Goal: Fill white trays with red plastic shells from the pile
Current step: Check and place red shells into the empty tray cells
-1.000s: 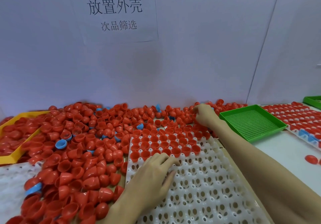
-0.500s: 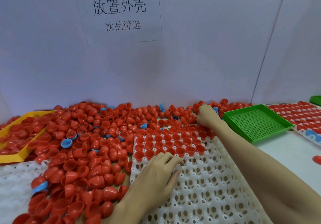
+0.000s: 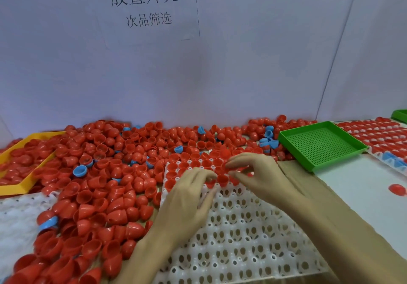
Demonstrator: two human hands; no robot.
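Note:
A big pile of red shells [image 3: 99, 173] covers the table's left and back, with a few blue shells [image 3: 79, 170] mixed in. The white tray [image 3: 242, 228] lies in front of me; its far rows hold red shells and the near pockets are bare. My left hand [image 3: 189, 193] rests flat on the tray, its fingertips at the edge of the filled rows. My right hand [image 3: 255, 173] hovers over the filled rows, with thumb and forefinger pinching a red shell [image 3: 222, 169].
A green mesh tray [image 3: 319, 145] sits at the right, and beyond it lies a filled white tray [image 3: 374, 134]. A yellow tray [image 3: 24, 182] holding red shells stands at the left, another white tray [image 3: 17, 213] below it. One loose red shell [image 3: 397, 189] lies far right.
My right hand has come back from the pile at the back to the tray's filled rows, fingers now pinched. The left hand stays on the tray. The view has tilted down slightly.

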